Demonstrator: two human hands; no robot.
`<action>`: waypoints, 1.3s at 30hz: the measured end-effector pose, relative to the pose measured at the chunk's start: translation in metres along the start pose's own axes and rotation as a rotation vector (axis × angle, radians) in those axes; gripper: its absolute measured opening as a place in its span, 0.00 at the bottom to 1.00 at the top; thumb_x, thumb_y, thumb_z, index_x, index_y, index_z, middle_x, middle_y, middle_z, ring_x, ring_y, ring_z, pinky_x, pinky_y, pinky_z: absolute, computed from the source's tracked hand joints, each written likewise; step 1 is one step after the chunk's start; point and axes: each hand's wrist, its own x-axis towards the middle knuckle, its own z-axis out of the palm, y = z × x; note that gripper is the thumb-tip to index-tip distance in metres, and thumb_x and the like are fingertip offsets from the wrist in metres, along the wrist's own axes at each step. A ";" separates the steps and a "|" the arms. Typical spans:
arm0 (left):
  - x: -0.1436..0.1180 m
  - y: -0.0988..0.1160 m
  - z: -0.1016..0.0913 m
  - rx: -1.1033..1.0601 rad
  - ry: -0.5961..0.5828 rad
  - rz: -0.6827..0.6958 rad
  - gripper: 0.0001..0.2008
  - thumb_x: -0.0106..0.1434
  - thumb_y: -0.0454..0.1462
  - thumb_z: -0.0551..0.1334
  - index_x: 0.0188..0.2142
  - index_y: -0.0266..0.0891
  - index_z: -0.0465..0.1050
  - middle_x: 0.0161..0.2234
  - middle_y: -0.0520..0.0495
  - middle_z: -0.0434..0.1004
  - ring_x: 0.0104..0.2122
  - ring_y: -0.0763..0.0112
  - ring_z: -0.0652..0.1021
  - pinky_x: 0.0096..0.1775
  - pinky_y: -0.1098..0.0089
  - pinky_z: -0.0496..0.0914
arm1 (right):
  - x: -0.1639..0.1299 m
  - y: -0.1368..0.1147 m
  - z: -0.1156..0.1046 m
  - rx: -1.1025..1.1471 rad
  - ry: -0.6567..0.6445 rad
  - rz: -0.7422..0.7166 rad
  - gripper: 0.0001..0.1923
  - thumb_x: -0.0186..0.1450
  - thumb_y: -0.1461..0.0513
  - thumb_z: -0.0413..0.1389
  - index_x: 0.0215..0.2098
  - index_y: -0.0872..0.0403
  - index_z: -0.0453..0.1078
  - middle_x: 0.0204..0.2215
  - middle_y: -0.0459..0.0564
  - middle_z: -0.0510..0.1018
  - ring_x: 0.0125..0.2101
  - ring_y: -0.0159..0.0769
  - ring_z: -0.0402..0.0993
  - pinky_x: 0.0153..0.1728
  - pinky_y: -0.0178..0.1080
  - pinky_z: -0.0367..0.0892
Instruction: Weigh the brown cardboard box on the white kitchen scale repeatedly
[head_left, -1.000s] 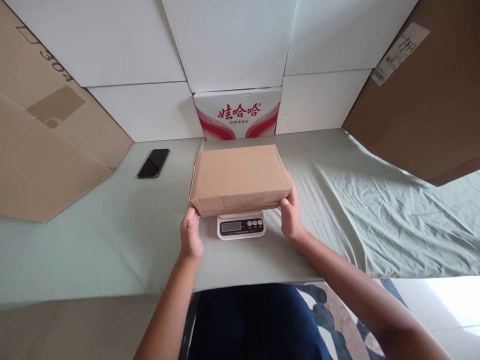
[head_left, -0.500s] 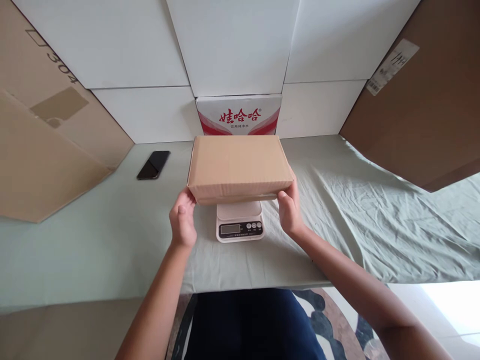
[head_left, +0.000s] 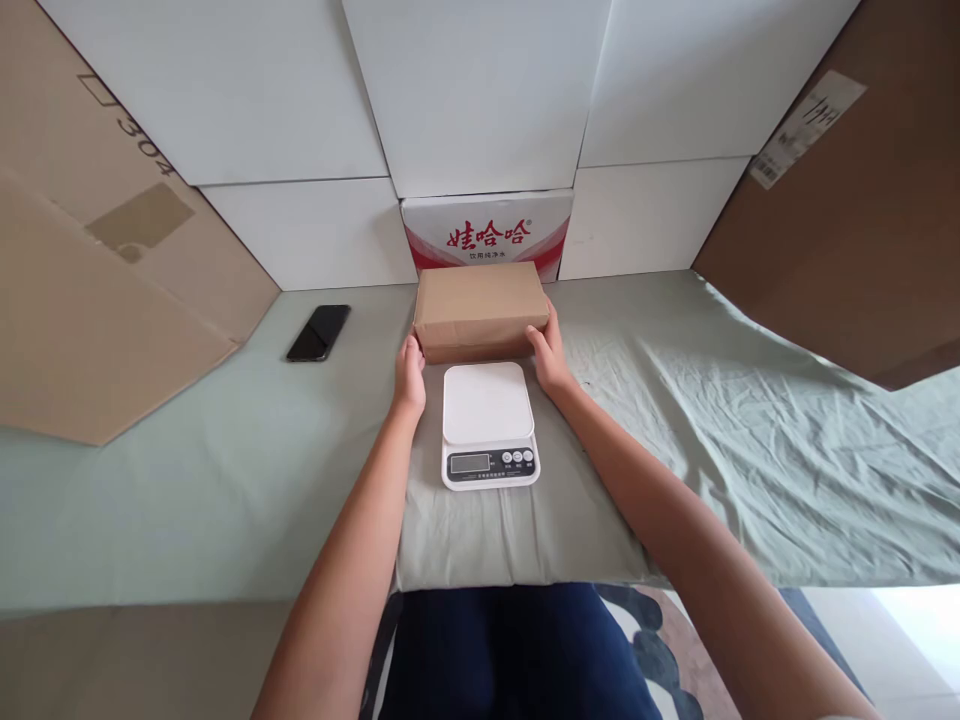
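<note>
A plain brown cardboard box (head_left: 480,300) is between my two hands, just behind the kitchen scale. My left hand (head_left: 410,375) grips its left end at the lower front corner. On the opposite end, my right hand (head_left: 550,352) holds it with the thumb on the front face. The box looks low over the cloth or resting on it; I cannot tell which. The white digital scale (head_left: 489,405) has a bare platform, and its display looks blank. Between my forearms, it sits closer to me than the box.
Behind the box stands a white and red carton (head_left: 491,225) against white panels. A black phone (head_left: 319,333) lies on the left. Large cardboard sheets flank both sides, one left (head_left: 135,300) and one right (head_left: 847,230). A wrinkled green cloth (head_left: 645,420) covers the table.
Both hands have carried the cardboard box away from me, from over the scale to behind it. The scale's platform has come fully into view.
</note>
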 end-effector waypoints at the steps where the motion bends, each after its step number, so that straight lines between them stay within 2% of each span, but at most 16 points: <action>1: -0.001 -0.001 -0.002 0.000 0.004 -0.025 0.39 0.64 0.66 0.58 0.63 0.44 0.74 0.70 0.39 0.68 0.72 0.53 0.66 0.71 0.56 0.61 | -0.005 0.001 -0.004 -0.035 0.023 0.018 0.47 0.68 0.38 0.47 0.77 0.46 0.39 0.79 0.53 0.47 0.79 0.52 0.40 0.78 0.63 0.39; 3: -0.002 0.000 -0.004 -0.009 0.026 -0.053 0.39 0.66 0.64 0.56 0.66 0.43 0.71 0.73 0.38 0.64 0.73 0.55 0.64 0.71 0.57 0.59 | -0.019 -0.003 -0.015 -0.145 0.069 -0.007 0.49 0.68 0.37 0.48 0.78 0.44 0.33 0.80 0.50 0.36 0.80 0.54 0.29 0.77 0.67 0.35; 5: -0.001 0.002 -0.004 -0.023 0.060 -0.059 0.39 0.68 0.63 0.54 0.67 0.42 0.69 0.74 0.38 0.61 0.74 0.57 0.63 0.72 0.59 0.58 | -0.039 -0.014 -0.028 -0.276 0.026 -0.106 0.52 0.67 0.37 0.51 0.78 0.42 0.30 0.80 0.48 0.28 0.80 0.56 0.22 0.76 0.70 0.33; 8: 0.000 0.001 -0.004 -0.033 0.074 -0.045 0.40 0.68 0.62 0.54 0.68 0.40 0.68 0.73 0.36 0.62 0.74 0.57 0.63 0.72 0.59 0.58 | -0.077 -0.034 -0.040 -0.376 -0.214 -0.219 0.51 0.69 0.41 0.52 0.78 0.38 0.27 0.80 0.44 0.24 0.80 0.58 0.24 0.76 0.70 0.36; 12: 0.002 -0.002 -0.004 -0.027 0.055 -0.018 0.41 0.66 0.64 0.56 0.67 0.40 0.69 0.72 0.36 0.63 0.73 0.56 0.64 0.71 0.59 0.60 | -0.113 -0.055 -0.034 -0.436 -0.475 -0.220 0.57 0.65 0.51 0.59 0.78 0.39 0.23 0.79 0.45 0.19 0.78 0.66 0.19 0.73 0.78 0.33; 16: 0.004 -0.005 -0.006 -0.013 0.041 -0.004 0.43 0.64 0.66 0.56 0.66 0.41 0.70 0.73 0.35 0.63 0.73 0.55 0.64 0.70 0.59 0.61 | -0.120 -0.062 -0.025 -0.474 -0.581 -0.187 0.63 0.61 0.59 0.61 0.77 0.37 0.20 0.79 0.47 0.18 0.78 0.69 0.17 0.70 0.82 0.30; 21: 0.005 -0.009 -0.007 -0.002 0.023 0.019 0.44 0.63 0.68 0.56 0.66 0.42 0.71 0.72 0.35 0.65 0.73 0.54 0.65 0.69 0.59 0.64 | -0.122 -0.063 -0.027 -0.459 -0.640 -0.135 0.61 0.63 0.59 0.62 0.78 0.35 0.23 0.80 0.46 0.22 0.78 0.67 0.16 0.70 0.82 0.27; 24: 0.005 -0.009 -0.006 -0.007 0.020 0.030 0.43 0.64 0.68 0.56 0.65 0.42 0.72 0.71 0.37 0.66 0.72 0.54 0.66 0.69 0.59 0.64 | -0.119 -0.059 -0.034 -0.368 -0.577 -0.079 0.59 0.64 0.57 0.62 0.78 0.36 0.26 0.80 0.46 0.25 0.79 0.62 0.19 0.73 0.77 0.28; 27: 0.004 -0.008 -0.004 -0.016 0.031 0.024 0.42 0.64 0.67 0.57 0.64 0.43 0.73 0.71 0.38 0.66 0.72 0.54 0.66 0.70 0.59 0.63 | -0.098 -0.046 -0.044 -0.201 -0.329 -0.006 0.54 0.66 0.50 0.61 0.78 0.35 0.31 0.81 0.43 0.30 0.80 0.53 0.25 0.77 0.68 0.32; 29: 0.003 -0.007 -0.001 -0.018 0.020 0.036 0.41 0.63 0.67 0.58 0.63 0.42 0.74 0.70 0.38 0.68 0.72 0.53 0.67 0.69 0.58 0.64 | -0.074 -0.034 -0.046 -0.118 -0.147 0.098 0.50 0.66 0.46 0.60 0.77 0.34 0.36 0.80 0.41 0.34 0.80 0.52 0.27 0.77 0.69 0.31; 31: 0.002 -0.006 0.000 -0.011 -0.002 0.057 0.41 0.62 0.67 0.58 0.61 0.41 0.76 0.68 0.37 0.72 0.70 0.52 0.69 0.68 0.58 0.66 | -0.047 -0.022 -0.041 0.000 -0.038 0.230 0.48 0.64 0.44 0.60 0.75 0.35 0.41 0.80 0.42 0.39 0.80 0.53 0.29 0.76 0.69 0.34; 33: 0.002 -0.006 0.002 0.001 -0.013 0.067 0.42 0.61 0.69 0.58 0.60 0.41 0.77 0.66 0.36 0.75 0.69 0.51 0.71 0.66 0.58 0.68 | -0.025 -0.012 -0.029 0.084 -0.007 0.292 0.45 0.63 0.46 0.59 0.73 0.40 0.47 0.78 0.48 0.51 0.78 0.54 0.41 0.76 0.67 0.41; 36: 0.003 -0.006 0.002 0.004 -0.003 0.045 0.45 0.58 0.71 0.59 0.58 0.40 0.77 0.64 0.35 0.76 0.68 0.49 0.72 0.66 0.57 0.69 | -0.007 -0.006 -0.011 0.085 0.006 0.231 0.35 0.62 0.51 0.59 0.66 0.47 0.60 0.67 0.54 0.71 0.69 0.54 0.61 0.74 0.64 0.52; 39: 0.004 -0.007 0.002 0.005 -0.003 0.026 0.44 0.58 0.70 0.60 0.58 0.41 0.77 0.65 0.36 0.75 0.69 0.50 0.71 0.67 0.57 0.67 | -0.007 -0.004 -0.003 0.040 0.025 0.188 0.33 0.60 0.54 0.60 0.62 0.47 0.63 0.62 0.52 0.74 0.64 0.53 0.65 0.72 0.62 0.55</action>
